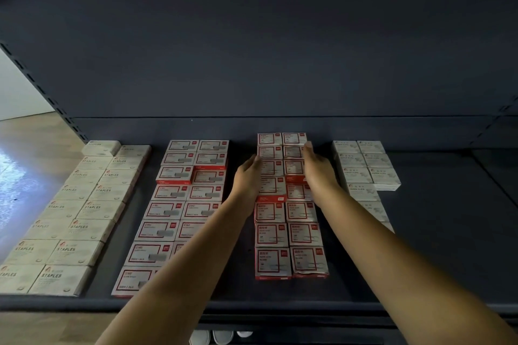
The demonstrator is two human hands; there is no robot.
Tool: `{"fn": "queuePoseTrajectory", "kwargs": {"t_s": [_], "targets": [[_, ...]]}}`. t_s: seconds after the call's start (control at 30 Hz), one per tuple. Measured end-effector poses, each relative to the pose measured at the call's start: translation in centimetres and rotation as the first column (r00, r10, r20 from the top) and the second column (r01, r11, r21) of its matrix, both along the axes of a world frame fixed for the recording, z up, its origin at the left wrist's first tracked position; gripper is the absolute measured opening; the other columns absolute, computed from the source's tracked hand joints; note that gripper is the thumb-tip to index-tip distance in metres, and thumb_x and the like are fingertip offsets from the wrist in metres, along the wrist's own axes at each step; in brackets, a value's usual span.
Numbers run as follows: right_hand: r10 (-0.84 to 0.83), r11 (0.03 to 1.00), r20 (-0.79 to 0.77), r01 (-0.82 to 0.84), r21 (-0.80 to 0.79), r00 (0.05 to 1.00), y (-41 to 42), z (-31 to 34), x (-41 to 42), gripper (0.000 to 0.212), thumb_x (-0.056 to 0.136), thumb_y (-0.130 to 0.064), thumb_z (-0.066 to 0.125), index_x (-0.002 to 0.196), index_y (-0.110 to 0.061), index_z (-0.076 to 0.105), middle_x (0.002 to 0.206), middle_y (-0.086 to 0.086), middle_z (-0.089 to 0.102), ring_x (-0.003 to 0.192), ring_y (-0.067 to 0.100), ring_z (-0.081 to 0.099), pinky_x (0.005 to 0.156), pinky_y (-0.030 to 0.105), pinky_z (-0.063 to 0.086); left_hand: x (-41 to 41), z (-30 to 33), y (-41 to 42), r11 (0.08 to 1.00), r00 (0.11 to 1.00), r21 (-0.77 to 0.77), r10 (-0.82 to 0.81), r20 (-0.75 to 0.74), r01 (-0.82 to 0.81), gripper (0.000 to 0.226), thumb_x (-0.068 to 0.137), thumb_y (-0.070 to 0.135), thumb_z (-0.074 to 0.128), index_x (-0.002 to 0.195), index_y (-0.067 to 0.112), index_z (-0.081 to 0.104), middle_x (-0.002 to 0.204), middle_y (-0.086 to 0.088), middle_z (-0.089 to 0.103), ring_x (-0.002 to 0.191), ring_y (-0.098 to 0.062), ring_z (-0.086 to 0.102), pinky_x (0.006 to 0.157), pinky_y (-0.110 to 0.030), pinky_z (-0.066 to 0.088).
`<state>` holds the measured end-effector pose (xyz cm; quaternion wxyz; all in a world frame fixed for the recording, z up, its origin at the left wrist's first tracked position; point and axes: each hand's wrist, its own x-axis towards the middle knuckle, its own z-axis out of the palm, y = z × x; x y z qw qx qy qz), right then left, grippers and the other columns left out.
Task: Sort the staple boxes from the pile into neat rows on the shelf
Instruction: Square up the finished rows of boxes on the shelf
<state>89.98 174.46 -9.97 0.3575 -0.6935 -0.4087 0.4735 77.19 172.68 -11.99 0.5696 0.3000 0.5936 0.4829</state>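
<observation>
Shelf [434, 232]: red-and-white staple boxes [281, 204] in a double column. Left hand [248, 176] and right hand [318, 168] flank its far end; straight fingers [308, 148] press the boxes between them.

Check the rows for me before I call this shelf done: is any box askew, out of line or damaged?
Mostly neat. The back-left box of the white staples group is turned at an angle. The front-right box of the red group between the hands looks crumpled along its front edge. The white group on the right has an uneven right column, stopping short.
</observation>
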Motion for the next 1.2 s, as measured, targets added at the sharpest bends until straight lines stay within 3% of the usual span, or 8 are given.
{"fn": "queuePoseTrajectory", "kwargs": {"t_s": [0.43, 0.53, 0.63, 0.73, 0.83, 0.97, 1.07, 1.2], "targets": [[0.108, 0.992, -0.242, -0.121, -0.041, 0.964, -1.4, 0.8, 1.3, 0.063, 0.09, -0.065, 0.03, 0.119, -0.017, 0.058, 0.103, 0.004, 0.067, 0.09, 0.019, 0.063, 0.067, 0.031, 0.048, -0.3, 0.2, -0.9, 0.999, 0.998, -0.011, -0.046, 0.04, 0.046, 0.047, 0.096, 0.037, 0.044, 0.138, 0.016, 0.043, 0.121, -0.011, 0.062, 0.102, -0.025, 0.064, 0.086, -0.039, 0.053], [0.203, 0.978, -0.112, -0.207, -0.023, 0.973, -2.4, 1.2, 1.1, 0.062, 0.093, -0.062, 0.025, 0.126, -0.016, 0.053, 0.109, 0.004, 0.064, 0.093, 0.018, 0.06, 0.074, 0.032, 0.047, -0.3, 0.8, -2.3, 0.995, 0.995, 0.035, -0.093, -0.042, 0.094, 0.042, 0.098, 0.037, 0.04, 0.132, 0.014, 0.049, 0.104, -0.004, 0.066, 0.086, -0.014, 0.065, 0.063, -0.021, 0.054], [0.306, 0.935, 0.26, -0.34, 0.1, 0.916, -5.3, 0.4, 1.0, 0.066, 0.093, -0.059, 0.03, 0.143, -0.017, 0.031, 0.142, 0.005, 0.042, 0.127, 0.023, 0.044, 0.102, 0.041, 0.039, 0.0, 1.1, -5.4, 0.982, 0.962, 0.072, -0.151, -0.226, 0.172, 0.052, 0.097, 0.037, 0.044, 0.145, 0.022, 0.029, 0.122, -0.001, 0.06, 0.086, -0.004, 0.061, 0.062, -0.014, 0.05], [0.388, 0.81, 0.542, -0.556, 0.185, 0.745, -10.3, -0.9, 2.3, 0.072, 0.09, -0.059, 0.038, 0.148, -0.022, 0.019, 0.154, -0.006, 0.016, 0.143, 0.015, 0.013, 0.115, 0.041, 0.02, -1.0, 0.3, -10.1, 0.878, 0.717, 0.136, -0.275, -0.641, 0.459, 0.065, 0.096, 0.032, 0.047, 0.146, 0.035, 0.006, 0.137, 0.011, 0.04, 0.113, -0.006, 0.051, 0.088, -0.019, 0.046], [0.4, 0.706, 0.724, -0.693, 0.148, 0.562, -15.1, -3.2, 3.7, 0.073, 0.087, -0.069, 0.029, 0.146, -0.024, 0.026, 0.155, -0.007, 0.011, 0.144, 0.016, 0.007, 0.116, 0.043, 0.019, -2.8, -1.6, -13.7, 0.696, 0.39, 0.165, -0.178, -0.903, 0.699, 0.077, 0.087, 0.06, 0.042, 0.148, 0.035, 0.001, 0.155, 0.006, 0.003, 0.141, -0.016, 0.02, 0.109, -0.026, 0.029], [0.261, 0.614, 0.782, -0.723, 0.318, 0.566, -17.4, -5.5, 5.3, 0.062, 0.086, -0.062, 0.038, 0.128, -0.019, 0.055, 0.145, 0.006, 0.039, 0.125, 0.024, 0.047, 0.095, 0.043, 0.046, -3.3, -4.1, -16.3, 0.623, 0.315, 0.187, -0.1, -0.944, 0.759, 0.072, 0.086, 0.071, 0.03, 0.147, 0.038, 0.01, 0.158, -0.001, -0.003, 0.138, -0.019, 0.025, 0.101, -0.024, 0.036], [0.22, 0.55, 0.762, -0.722, 0.419, 0.609, -16.8, -5.9, 6.1, 0.043, 0.071, -0.023, 0.079, 0.112, -0.019, 0.068, 0.129, 0.01, 0.057, 0.099, 0.023, 0.066, 0.073, 0.034, 0.058, -2.9, -4.2, -16.3, 0.671, 0.263, 0.234, 0.06, -0.963, 0.704, 0.054, 0.095, 0.059, 0.022, 0.14, 0.03, 0.033, 0.149, -0.014, 0.033, 0.124, -0.032, 0.05, 0.082, -0.039, 0.056], [0.165, 0.496, 0.787, -0.739, 0.455, 0.595, -16.5, -6.4, 6.1, 0.044, 0.066, -0.012, 0.082, 0.108, -0.016, 0.07, 0.123, 0.013, 0.061, 0.091, 0.025, 0.069, 0.065, 0.033, 0.059, -2.1, -3.5, -16.2, 0.719, 0.177, 0.192, 0.096, -0.979, 0.668, 0.05, 0.099, 0.052, 0.017, 0.132, 0.023, 0.041, 0.133, -0.022, 0.051, 0.114, -0.037, 0.057, 0.076, -0.045, 0.057]]}}
